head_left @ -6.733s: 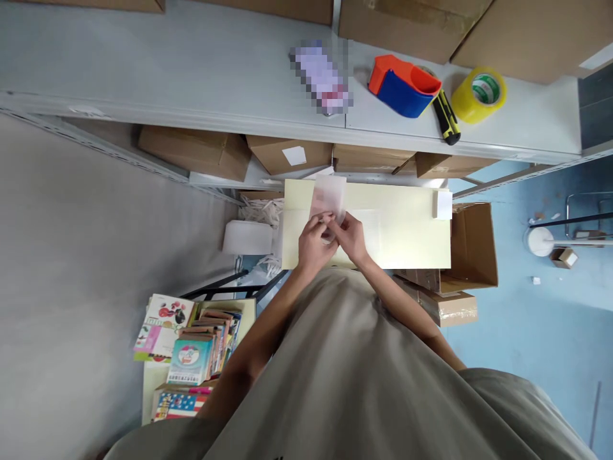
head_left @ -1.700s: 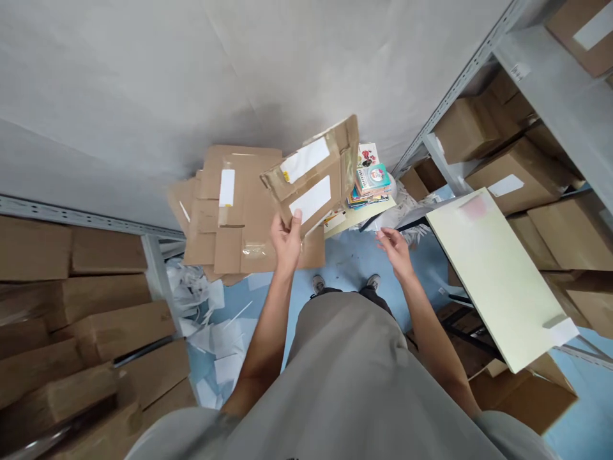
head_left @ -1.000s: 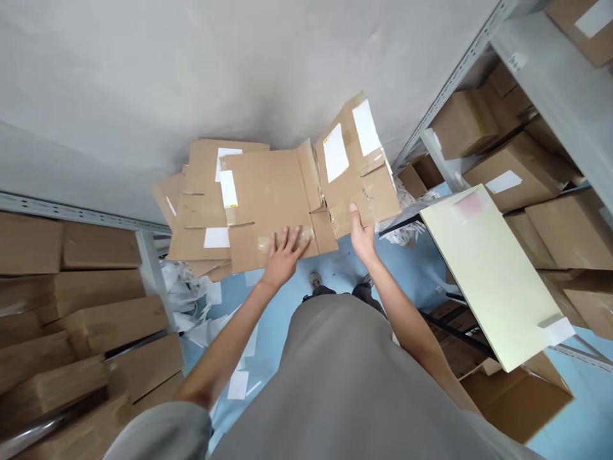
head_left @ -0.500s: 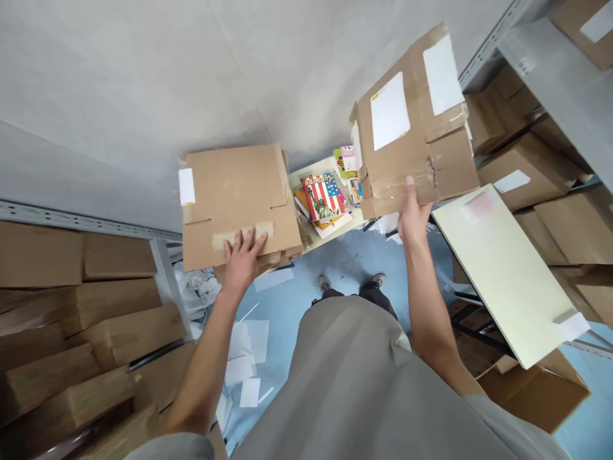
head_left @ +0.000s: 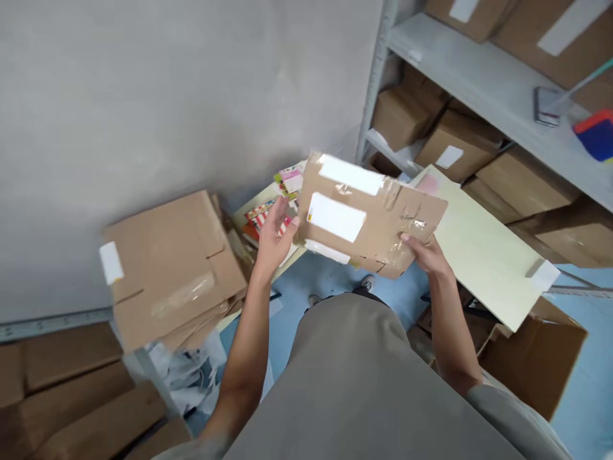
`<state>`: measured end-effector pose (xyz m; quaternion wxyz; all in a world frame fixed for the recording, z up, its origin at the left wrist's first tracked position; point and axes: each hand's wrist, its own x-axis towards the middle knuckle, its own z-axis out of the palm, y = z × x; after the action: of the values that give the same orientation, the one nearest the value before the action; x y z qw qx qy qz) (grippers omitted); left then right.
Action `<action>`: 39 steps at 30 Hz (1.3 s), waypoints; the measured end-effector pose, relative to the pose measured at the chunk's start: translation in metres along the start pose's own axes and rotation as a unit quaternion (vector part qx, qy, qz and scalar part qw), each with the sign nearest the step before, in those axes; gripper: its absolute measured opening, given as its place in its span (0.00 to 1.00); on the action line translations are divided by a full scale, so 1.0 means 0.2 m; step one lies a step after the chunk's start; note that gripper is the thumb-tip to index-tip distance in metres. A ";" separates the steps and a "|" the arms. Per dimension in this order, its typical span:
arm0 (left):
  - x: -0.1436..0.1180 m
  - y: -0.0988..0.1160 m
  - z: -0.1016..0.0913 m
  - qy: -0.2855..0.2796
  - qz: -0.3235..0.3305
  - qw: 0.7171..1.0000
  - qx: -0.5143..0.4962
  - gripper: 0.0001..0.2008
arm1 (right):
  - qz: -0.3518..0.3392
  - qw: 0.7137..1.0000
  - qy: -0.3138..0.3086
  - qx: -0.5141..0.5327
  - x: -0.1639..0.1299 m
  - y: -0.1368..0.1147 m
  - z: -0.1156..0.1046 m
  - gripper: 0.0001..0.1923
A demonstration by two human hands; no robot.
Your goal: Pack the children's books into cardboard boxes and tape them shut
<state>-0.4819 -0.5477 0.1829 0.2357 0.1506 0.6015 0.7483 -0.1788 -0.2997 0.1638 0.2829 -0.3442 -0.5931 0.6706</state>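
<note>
Head view: both hands hold one flattened carton in the air, above the blue floor and in front of the person's grey shirt. The left hand is closed on the carton's left edge, thumb on top, fingers curled behind it. The right hand grips the lower right edge, thumb pressed on the face of the card. The carton is brown, folded flat and tilted, its right side lower. It carries white labels, one long strip near the top edge and a wider one in the middle, with a narrow strip below. Clear tape, wrinkled and shiny, crosses the right half.

To the left, a stack of other flat cartons leans by the grey wall, well apart from the held one. Behind the left hand lie coloured books, partly hidden. To the right, a pale yellow board slants just behind the carton. Shelves with closed boxes stand beyond it, and an open box sits on the floor at lower right. White paper scraps lie under the stack.
</note>
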 end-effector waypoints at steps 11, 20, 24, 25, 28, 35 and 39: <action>0.12 -0.72 1.33 -0.162 -0.178 0.970 0.032 0.14 | 0.099 0.940 0.253 -0.206 -0.09 0.30 -1.06 0.42; 0.17 -1.05 1.97 -0.300 -0.177 0.929 0.126 0.15 | 0.102 0.939 0.315 -0.096 -0.18 0.40 -1.52 0.35; 0.30 -1.06 2.28 -0.358 -0.198 0.904 0.126 0.13 | 0.114 0.913 0.381 -0.093 -0.11 0.34 -1.63 0.29; 0.33 -1.06 2.35 -0.374 -0.201 0.897 0.124 0.13 | 0.114 0.908 0.394 -0.091 -0.09 0.32 -1.64 0.29; 0.43 -1.08 2.52 -0.427 -0.212 0.872 0.108 0.11 | 0.108 0.906 0.403 -0.074 -0.02 0.27 -1.64 0.29; 0.61 -1.30 2.68 -0.525 -0.249 0.807 0.100 0.06 | 0.114 0.896 0.421 -0.076 0.18 0.27 -1.55 0.26; 0.65 -1.41 2.71 -0.562 -0.273 0.775 0.095 0.20 | 0.081 0.897 0.426 -0.080 0.24 0.30 -1.53 0.32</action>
<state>-0.2672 0.0174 0.0272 0.7107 0.3949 0.4460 0.3743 0.0381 -0.0853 0.0809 0.4245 -0.6656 -0.4373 0.4307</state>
